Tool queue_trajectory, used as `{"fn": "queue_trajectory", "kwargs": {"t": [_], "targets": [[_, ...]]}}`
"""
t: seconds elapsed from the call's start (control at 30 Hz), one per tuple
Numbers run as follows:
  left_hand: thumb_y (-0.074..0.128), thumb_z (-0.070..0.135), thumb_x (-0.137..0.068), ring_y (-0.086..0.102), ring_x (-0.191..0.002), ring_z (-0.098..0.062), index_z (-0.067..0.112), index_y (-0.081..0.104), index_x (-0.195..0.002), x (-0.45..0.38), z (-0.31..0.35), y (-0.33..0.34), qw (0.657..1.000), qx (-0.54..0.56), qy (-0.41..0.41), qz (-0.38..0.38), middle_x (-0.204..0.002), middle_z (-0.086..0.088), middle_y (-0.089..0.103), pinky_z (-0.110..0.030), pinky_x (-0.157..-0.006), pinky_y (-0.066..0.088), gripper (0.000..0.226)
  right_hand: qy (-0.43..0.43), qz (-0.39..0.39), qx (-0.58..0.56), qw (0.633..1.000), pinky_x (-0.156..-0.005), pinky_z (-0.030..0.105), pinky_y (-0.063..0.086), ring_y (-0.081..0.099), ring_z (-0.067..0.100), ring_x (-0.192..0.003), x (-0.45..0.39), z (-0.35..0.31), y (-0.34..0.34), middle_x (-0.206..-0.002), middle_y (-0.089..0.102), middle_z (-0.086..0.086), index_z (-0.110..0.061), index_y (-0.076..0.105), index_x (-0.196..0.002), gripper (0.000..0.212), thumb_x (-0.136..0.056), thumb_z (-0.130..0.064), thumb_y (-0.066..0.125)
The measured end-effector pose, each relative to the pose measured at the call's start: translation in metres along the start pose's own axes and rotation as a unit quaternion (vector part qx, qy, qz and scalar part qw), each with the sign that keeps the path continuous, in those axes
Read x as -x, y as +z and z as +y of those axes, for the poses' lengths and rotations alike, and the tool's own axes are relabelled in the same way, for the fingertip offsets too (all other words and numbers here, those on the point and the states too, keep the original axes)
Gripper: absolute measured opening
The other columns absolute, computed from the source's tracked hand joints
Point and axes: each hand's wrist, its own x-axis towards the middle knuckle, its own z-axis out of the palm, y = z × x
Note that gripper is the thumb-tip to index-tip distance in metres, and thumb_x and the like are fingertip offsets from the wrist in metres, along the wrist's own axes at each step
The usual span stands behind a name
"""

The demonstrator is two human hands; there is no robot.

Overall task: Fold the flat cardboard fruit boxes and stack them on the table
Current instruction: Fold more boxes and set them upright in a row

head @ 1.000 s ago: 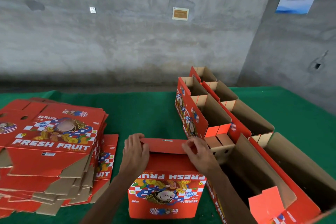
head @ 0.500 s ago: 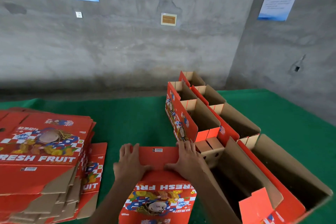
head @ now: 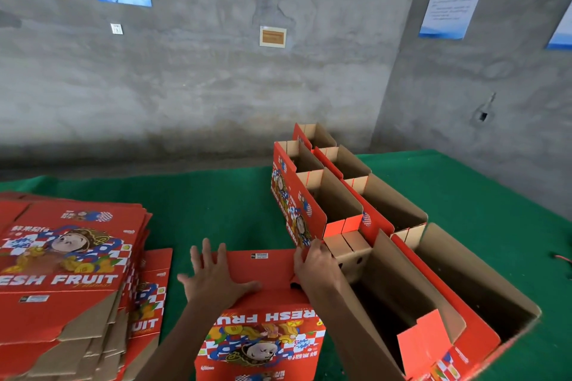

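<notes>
At lower centre of the frame, the red box [head: 263, 312] stands on the green table [head: 216, 204] with its printed side toward the viewer. Its bottom flap [head: 257, 266], held raised a second ago, now lies pressed flat, so this box's base seems nearly closed. The left hand [head: 216, 278] rests on the flap, palm down, fingers straight and spread. The right hand [head: 315, 266] curls its fingers over the flap's right edge. Flat boxes [head: 68, 263] are piled at lower left; folded boxes [head: 340, 195] line up at right.
</notes>
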Motion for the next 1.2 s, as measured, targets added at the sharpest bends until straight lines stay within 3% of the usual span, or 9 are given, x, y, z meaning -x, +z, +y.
{"fn": "queue_trajectory", "kwargs": {"t": [0.1, 0.2, 0.3, 0.43, 0.53, 0.63, 0.8, 0.97, 1.2], "targets": [[0.034, 0.103, -0.065, -0.015, -0.157, -0.029, 0.038, 0.003, -0.162, 0.0, 0.0, 0.004, 0.996, -0.047, 0.064, 0.031, -0.172, -0.004, -0.009, -0.069, -0.118, -0.003, 0.122, -0.027, -0.032, 0.045, 0.998, -0.102, 0.043, 0.052, 0.05, 0.028, -0.134, 0.004, 0.002, 0.003, -0.15, 0.044, 0.01, -0.017, 0.04, -0.144, 0.063, -0.102, -0.063, 0.033], [0.018, 0.085, -0.09, 0.004, -0.158, -0.019, 0.045, 0.017, -0.159, 0.004, -0.001, 0.006, 0.989, -0.006, 0.128, 0.069, -0.17, 0.006, 0.015, -0.068, -0.121, 0.004, 0.079, -0.055, -0.069, 0.063, 0.994, -0.109, 0.047, 0.044, 0.04, 0.03, -0.14, 0.008, 0.005, 0.003, -0.155, 0.036, 0.009, -0.021, 0.038, -0.147, 0.072, -0.098, -0.072, 0.031], [0.013, 0.07, -0.1, 0.015, -0.157, -0.02, 0.047, 0.015, -0.158, 0.012, -0.002, 0.006, 0.986, 0.027, 0.13, 0.105, -0.17, 0.005, 0.017, -0.064, -0.12, 0.02, 0.062, -0.048, -0.064, -0.005, 0.997, -0.109, 0.044, 0.045, 0.049, 0.028, -0.133, 0.005, 0.01, -0.003, -0.143, 0.049, 0.009, -0.02, 0.052, -0.139, 0.059, -0.104, -0.063, 0.032], [0.026, 0.072, -0.099, 0.026, -0.151, -0.023, 0.047, 0.008, -0.16, 0.018, -0.005, 0.003, 0.981, 0.058, 0.125, 0.135, -0.169, 0.001, 0.017, -0.056, -0.108, 0.042, 0.068, -0.019, -0.024, -0.014, 0.999, -0.095, 0.033, 0.05, 0.064, 0.023, -0.115, 0.006, 0.017, -0.009, -0.125, 0.066, 0.007, -0.016, 0.061, -0.123, 0.043, -0.11, -0.045, 0.032], [0.012, 0.093, -0.084, 0.028, -0.147, -0.02, 0.045, 0.023, -0.157, 0.023, -0.013, 0.004, 0.987, -0.012, 0.14, 0.074, -0.159, 0.006, 0.034, -0.054, -0.108, 0.039, 0.088, 0.014, -0.016, 0.0, 1.0, -0.085, 0.029, 0.051, 0.067, 0.02, -0.109, 0.013, 0.017, -0.008, -0.121, 0.07, 0.005, -0.016, 0.062, -0.12, 0.047, -0.11, -0.048, 0.029], [0.003, 0.105, -0.068, 0.018, -0.153, -0.019, 0.045, 0.018, -0.158, 0.028, -0.017, 0.006, 0.984, -0.017, 0.168, 0.055, -0.165, 0.008, 0.024, -0.059, -0.115, 0.027, 0.109, 0.032, -0.023, -0.049, 0.998, -0.087, 0.031, 0.05, 0.067, 0.024, -0.113, 0.015, 0.019, -0.008, -0.124, 0.069, 0.009, -0.013, 0.061, -0.126, 0.056, -0.11, -0.052, 0.025], [0.001, 0.096, -0.075, 0.02, -0.152, -0.017, 0.041, 0.024, -0.156, 0.028, -0.035, 0.005, 0.99, 0.017, 0.126, 0.063, -0.163, 0.01, 0.027, -0.057, -0.112, 0.036, 0.101, 0.095, -0.058, -0.167, 0.98, -0.095, 0.036, 0.051, 0.064, 0.028, -0.113, 0.017, 0.026, -0.021, -0.126, 0.066, 0.014, -0.009, 0.059, -0.128, 0.048, -0.11, -0.044, 0.032], [0.009, 0.093, -0.076, 0.029, -0.147, -0.018, 0.034, 0.036, -0.149, 0.022, -0.07, -0.003, 0.991, 0.087, 0.08, 0.058, -0.155, 0.007, 0.038, -0.058, -0.105, 0.043, 0.097, 0.147, -0.291, -0.218, 0.92, -0.067, 0.028, 0.063, 0.073, 0.017, -0.077, 0.037, 0.021, -0.029, -0.095, 0.073, 0.008, -0.009, 0.063, -0.113, 0.064, -0.107, -0.061, 0.025], [0.014, 0.093, -0.078, 0.031, -0.146, -0.019, 0.034, 0.038, -0.147, 0.032, -0.085, -0.004, 0.99, 0.118, 0.06, 0.056, -0.154, 0.006, 0.041, -0.057, -0.106, 0.042, 0.094, 0.23, -0.435, -0.217, 0.843, -0.054, 0.017, 0.05, 0.059, 0.009, -0.06, 0.046, 0.01, -0.038, -0.108, 0.068, 0.014, -0.005, 0.055, -0.136, 0.104, -0.089, -0.089, 0.013]]}}
